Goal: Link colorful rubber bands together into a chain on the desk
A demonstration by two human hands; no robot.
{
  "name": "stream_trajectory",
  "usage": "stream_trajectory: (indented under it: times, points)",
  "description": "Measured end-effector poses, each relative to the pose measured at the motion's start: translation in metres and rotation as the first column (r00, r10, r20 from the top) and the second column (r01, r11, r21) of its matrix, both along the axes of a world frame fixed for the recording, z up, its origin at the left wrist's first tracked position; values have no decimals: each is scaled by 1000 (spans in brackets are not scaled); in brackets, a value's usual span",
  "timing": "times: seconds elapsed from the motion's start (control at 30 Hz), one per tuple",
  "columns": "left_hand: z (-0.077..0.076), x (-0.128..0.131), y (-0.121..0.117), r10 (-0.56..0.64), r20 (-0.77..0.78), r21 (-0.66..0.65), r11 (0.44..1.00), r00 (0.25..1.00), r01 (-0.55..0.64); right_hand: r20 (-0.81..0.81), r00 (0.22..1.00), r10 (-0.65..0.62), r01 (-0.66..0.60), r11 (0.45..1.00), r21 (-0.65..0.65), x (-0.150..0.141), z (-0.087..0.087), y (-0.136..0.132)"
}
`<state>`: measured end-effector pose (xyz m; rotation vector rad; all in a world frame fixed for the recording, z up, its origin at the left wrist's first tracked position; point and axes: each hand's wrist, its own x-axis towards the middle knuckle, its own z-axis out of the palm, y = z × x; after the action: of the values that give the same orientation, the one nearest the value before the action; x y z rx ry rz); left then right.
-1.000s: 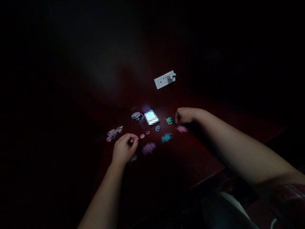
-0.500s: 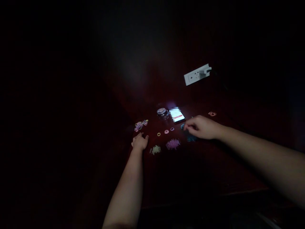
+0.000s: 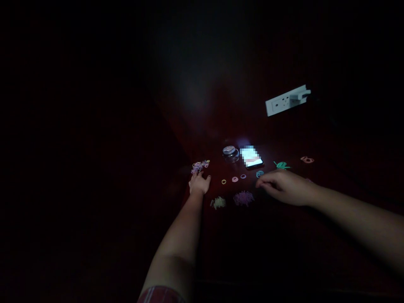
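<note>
Several mixed-colour bands (image 3: 198, 166), far left on desk (image 3: 277, 231) | left hand (image 3: 199, 184) spread, fingertips at their near edge | right hand (image 3: 285, 186) with fingertips together beside blue rings (image 3: 259, 174), anything pinched: cannot tell | pale-yellow pile (image 3: 218, 203), purple pile (image 3: 243, 198), near | lidded jar (image 3: 231, 154), lit phone (image 3: 251, 157), far | socket panel (image 3: 285, 101) beyond

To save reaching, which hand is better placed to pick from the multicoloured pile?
Probably the left hand: its fingertips are at the multicoloured pile, while the right hand is near the blue rings.
</note>
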<state>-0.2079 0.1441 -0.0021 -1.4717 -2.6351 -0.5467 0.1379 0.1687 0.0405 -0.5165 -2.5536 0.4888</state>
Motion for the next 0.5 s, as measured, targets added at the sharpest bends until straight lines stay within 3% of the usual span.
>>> stream_trajectory:
  times: [0.5]
  points:
    - [-1,-8,11,167,11,76,983,986,-168,-130,990,-52,56,998,29,1,1,2]
